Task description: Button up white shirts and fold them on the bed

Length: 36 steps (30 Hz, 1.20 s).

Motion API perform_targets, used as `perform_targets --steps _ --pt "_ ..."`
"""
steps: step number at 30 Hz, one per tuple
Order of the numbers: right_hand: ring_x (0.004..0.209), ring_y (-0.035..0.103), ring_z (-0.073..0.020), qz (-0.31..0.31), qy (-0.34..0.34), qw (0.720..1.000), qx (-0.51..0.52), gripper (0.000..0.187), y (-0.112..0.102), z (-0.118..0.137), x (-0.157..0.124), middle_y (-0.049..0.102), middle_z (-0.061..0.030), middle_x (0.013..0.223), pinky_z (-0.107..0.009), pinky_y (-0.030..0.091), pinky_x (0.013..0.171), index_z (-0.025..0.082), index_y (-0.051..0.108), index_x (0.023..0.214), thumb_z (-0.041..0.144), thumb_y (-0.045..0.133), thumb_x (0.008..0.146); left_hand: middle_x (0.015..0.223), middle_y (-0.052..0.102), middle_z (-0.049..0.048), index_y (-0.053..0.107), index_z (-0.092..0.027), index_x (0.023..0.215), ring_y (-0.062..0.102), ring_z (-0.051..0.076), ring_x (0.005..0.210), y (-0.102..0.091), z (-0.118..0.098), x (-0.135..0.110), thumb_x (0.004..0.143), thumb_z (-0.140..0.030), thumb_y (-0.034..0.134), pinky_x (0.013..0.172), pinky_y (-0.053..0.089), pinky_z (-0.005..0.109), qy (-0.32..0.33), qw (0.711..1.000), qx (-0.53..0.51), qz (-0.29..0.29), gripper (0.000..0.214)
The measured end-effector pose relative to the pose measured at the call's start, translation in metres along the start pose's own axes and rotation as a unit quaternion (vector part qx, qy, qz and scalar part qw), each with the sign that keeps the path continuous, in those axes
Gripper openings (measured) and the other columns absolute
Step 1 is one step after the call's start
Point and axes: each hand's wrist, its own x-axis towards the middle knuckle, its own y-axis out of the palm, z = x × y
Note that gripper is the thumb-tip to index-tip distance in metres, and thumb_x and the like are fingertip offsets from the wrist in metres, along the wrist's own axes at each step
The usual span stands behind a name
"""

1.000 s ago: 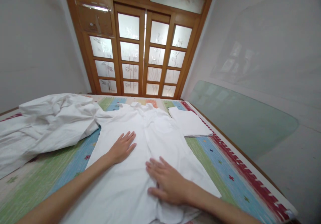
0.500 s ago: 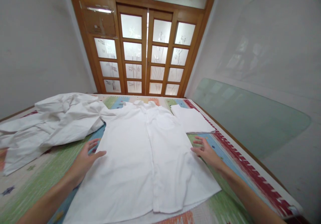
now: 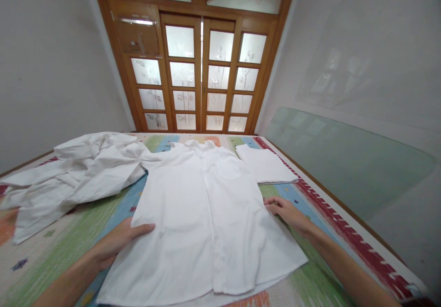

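Change: both hands have been moving apart, from pressing flat on the middle of the shirt (image 3: 203,215) out to its two side edges.
Meaning: judging by this, the work is shifting from flattening the front to handling the sides.
Left hand (image 3: 117,242): it is resting at the shirt's left edge with the thumb lying on top of the cloth. The fingers are hiding beneath it, so I cannot tell whether it is pinching.
Right hand (image 3: 285,210): it is lying spread and palm down, holding nothing, with its fingertips touching the right edge.
Shirt: it is lying front up on the striped mat (image 3: 69,242), buttoned and now nearly free of wrinkles, with its collar pointing away.
Crumpled cloth (image 3: 76,178): it is lying heaped to the far left, overlapping the shirt's sleeve.
Folded cloth (image 3: 265,164): it is sitting just beside the far right shoulder.
Door (image 3: 203,77): it is standing shut behind.
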Motion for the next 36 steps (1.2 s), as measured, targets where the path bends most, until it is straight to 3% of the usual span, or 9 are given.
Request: perform_targets --steps 4,7,11,14,17,21,27,31,36 --pt "0.053 0.054 -0.0103 0.009 0.106 0.988 0.108 0.034 0.002 0.000 -0.003 0.065 -0.0012 0.082 -0.019 0.034 0.041 0.022 0.054 0.099 0.039 0.063 0.071 0.101 0.074 0.0090 0.067 -0.022 0.102 0.069 0.033 0.097 -0.010 0.001 0.003 0.057 -0.055 0.079 0.082 0.058 0.045 -0.006 0.999 0.028 -0.018 0.057" --pt "0.037 0.039 -0.0056 0.042 0.144 0.983 0.101 0.042 0.001 0.000 -0.005 0.063 0.0013 0.072 -0.018 0.015 0.035 0.021 0.050 0.108 0.039 0.063 0.072 0.100 0.075 0.0085 0.068 -0.020 0.098 0.068 0.034 0.099 -0.016 0.004 0.005 0.054 -0.055 0.079 0.082 0.058 0.041 0.042 0.989 0.107 -0.095 0.057" --pt "0.033 0.025 -0.0028 0.105 0.127 0.980 0.111 0.032 -0.001 -0.002 -0.004 0.057 0.0026 0.057 -0.019 0.009 0.035 0.017 0.055 0.089 0.045 0.060 0.073 0.114 0.070 0.0100 0.065 -0.019 0.103 0.065 0.034 0.106 -0.020 0.006 0.007 0.048 -0.054 0.080 0.090 0.054 0.038 0.113 0.948 0.196 -0.224 0.067" --pt "0.034 0.019 -0.0026 0.127 0.123 0.979 0.104 0.035 0.001 -0.003 -0.004 0.044 0.0061 0.046 -0.021 0.008 0.037 0.018 0.049 0.064 0.052 0.058 0.072 0.110 0.072 0.0101 0.065 -0.019 0.103 0.067 0.033 0.102 -0.023 0.007 0.007 0.052 -0.060 0.077 0.088 0.055 0.040 0.093 0.958 0.193 -0.189 0.066" --pt "0.039 0.025 -0.0049 0.116 0.107 0.986 0.058 0.035 0.006 -0.001 -0.005 0.038 0.0075 0.046 -0.022 0.013 0.039 0.018 0.051 0.063 0.050 0.063 0.068 0.097 0.075 0.0097 0.068 -0.019 0.094 0.069 0.034 0.094 -0.025 0.006 0.004 0.056 -0.064 0.075 0.079 0.058 0.042 0.029 0.984 0.145 -0.101 0.060" --pt "0.057 0.045 -0.0116 0.049 -0.005 0.998 0.023 0.029 0.014 0.005 -0.007 0.054 0.0018 0.062 -0.023 0.033 0.050 0.017 0.058 0.067 0.044 0.067 0.065 0.092 0.075 0.0109 0.069 -0.017 0.086 0.071 0.034 0.088 -0.017 0.003 -0.003 0.056 -0.059 0.079 0.074 0.059 0.042 -0.019 0.997 0.061 -0.053 0.053" --pt "0.061 0.054 -0.0142 0.036 0.057 0.968 0.243 0.026 0.017 0.013 -0.012 0.057 0.0028 0.066 -0.024 0.042 0.055 0.021 0.048 0.071 0.041 0.064 0.069 0.086 0.075 0.0099 0.068 -0.019 0.088 0.071 0.030 0.083 -0.004 0.000 -0.006 0.061 -0.055 0.078 0.071 0.059 0.040 -0.009 0.998 -0.017 -0.053 0.046" --pt "0.064 0.061 -0.0173 0.042 0.095 0.958 0.266 0.041 0.009 0.004 -0.011 0.065 0.0018 0.079 -0.027 0.046 0.055 0.025 0.050 0.096 0.034 0.073 0.063 0.097 0.075 0.0096 0.069 -0.020 0.091 0.069 0.034 0.093 -0.018 0.008 0.004 0.061 -0.063 0.072 0.082 0.057 0.044 0.050 0.987 0.131 -0.083 0.053" --pt "0.069 0.060 -0.0177 0.016 -0.022 1.000 0.015 0.032 -0.005 -0.024 -0.008 0.063 -0.0004 0.081 -0.030 0.048 0.064 0.021 0.058 0.087 0.034 0.071 0.061 0.122 0.066 0.0132 0.060 -0.016 0.121 0.060 0.035 0.114 -0.040 0.020 0.012 0.065 -0.060 0.064 0.098 0.048 0.042 0.158 0.891 0.398 -0.153 0.071"
